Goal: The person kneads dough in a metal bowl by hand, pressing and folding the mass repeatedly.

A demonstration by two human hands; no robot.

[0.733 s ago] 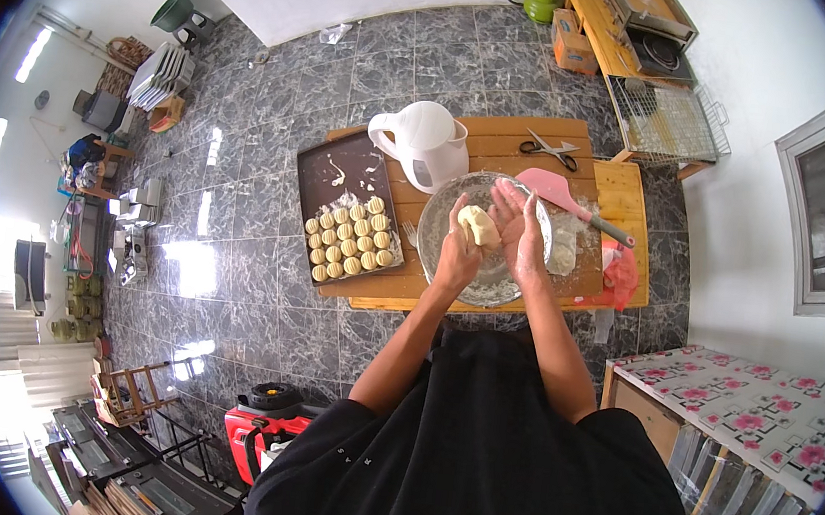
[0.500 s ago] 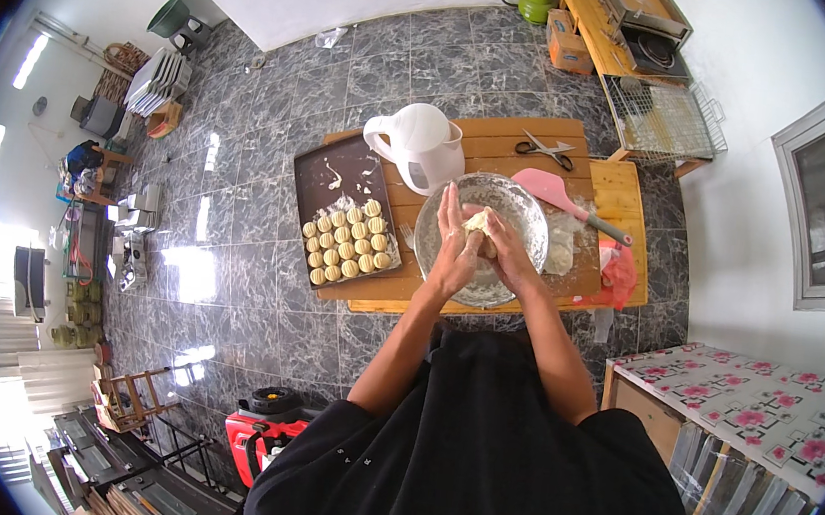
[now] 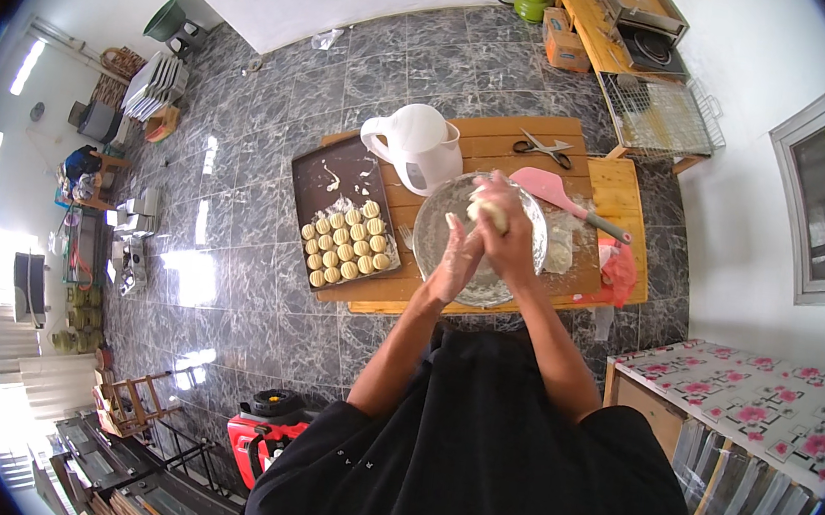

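A pale lump of dough (image 3: 490,215) sits between my hands above a metal mixing bowl (image 3: 428,229) dusted with flour. My right hand (image 3: 508,245) is closed round the dough, its fingers blurred at the tips. Lower and to the left, my left hand (image 3: 456,266) touches the right one at the heel; one floury digit points up and its other fingers are hidden. Left of the bowl, a dark baking tray (image 3: 326,170) holds rows of ridged round dough pieces (image 3: 351,235) and some flour smears.
A white pitcher (image 3: 421,153) stands just behind the bowl. Scissors (image 3: 543,149) and a pink spatula (image 3: 547,184) lie at the back right, with a red plastic bag (image 3: 618,275) at the right edge. Cardboard (image 3: 537,128) covers the low wooden table.
My right hand has risen and turned with the dough, its fingers curling round it. The left hand's upright fingers have dropped from view, leaving one digit pointing up.
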